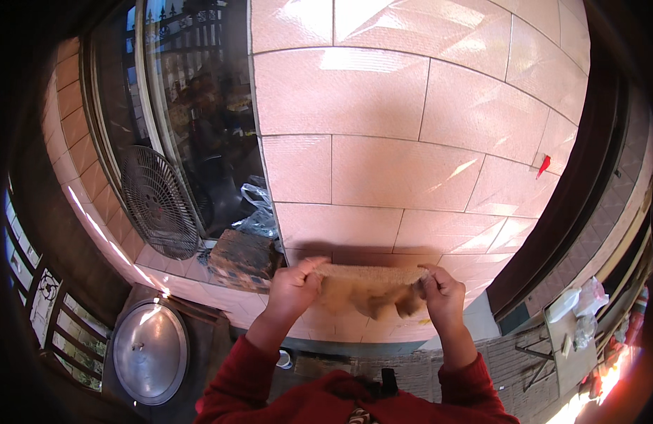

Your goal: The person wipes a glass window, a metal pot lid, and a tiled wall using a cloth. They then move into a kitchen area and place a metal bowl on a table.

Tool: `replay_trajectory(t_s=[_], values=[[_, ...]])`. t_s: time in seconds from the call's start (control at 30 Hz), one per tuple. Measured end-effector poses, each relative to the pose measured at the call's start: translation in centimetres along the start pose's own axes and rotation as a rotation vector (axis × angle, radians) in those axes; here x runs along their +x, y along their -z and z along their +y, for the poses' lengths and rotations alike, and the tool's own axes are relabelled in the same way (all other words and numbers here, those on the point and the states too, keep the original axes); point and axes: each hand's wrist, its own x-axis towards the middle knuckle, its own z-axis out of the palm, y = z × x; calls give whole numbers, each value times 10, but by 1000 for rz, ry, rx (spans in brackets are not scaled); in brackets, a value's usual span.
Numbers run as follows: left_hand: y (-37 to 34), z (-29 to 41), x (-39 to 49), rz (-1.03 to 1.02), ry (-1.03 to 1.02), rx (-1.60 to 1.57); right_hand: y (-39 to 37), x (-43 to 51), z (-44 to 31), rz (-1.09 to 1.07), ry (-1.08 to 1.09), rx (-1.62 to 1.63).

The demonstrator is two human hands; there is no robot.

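Observation:
A tan cloth (371,274) with darker brown patches is stretched between my two hands at chest height, in front of a pink tiled wall (390,175). My left hand (294,285) pinches its upper left corner between thumb and fingers. At the upper right corner, my right hand (444,291) grips it the same way. The cloth's top edge runs nearly straight, while its lower part hangs blurred by motion. It cannot be told whether the cloth touches the wall.
Left of the wall, a brick-like block (244,257), a clear plastic bag (257,212) and a fan grille (159,204) occupy the window ledge. Below stands a large round metal lid (150,352). A small white cup (284,360) is low down. Rightward, a folding table (578,365) holds plastic bags.

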Motion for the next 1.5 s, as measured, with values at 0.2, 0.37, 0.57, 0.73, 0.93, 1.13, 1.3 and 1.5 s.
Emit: replay_trajectory(t_s=[0.2,0.37,0.57,0.73,0.93,1.13,1.3,1.5], values=[[-20,20,0,230,-580,652,-51,18,-31,230,751,-341],[-31,-28,20,203,-597,927,-84,39,-5,197,890,-693],[12,62,89,286,-627,1098,-63,108,-83,295,927,-808],[24,134,138,418,-708,1047,-35,152,-156,543,989,-745],[-26,12,73,160,-501,1047,-70,90,-11,309,860,-791],[-20,3,52,91,-548,1135,-73,72,12,229,880,-743],[-5,106,121,395,-642,1089,-37,137,-121,437,943,-722],[-36,96,111,263,-558,1012,-40,125,-85,344,875,-796]])
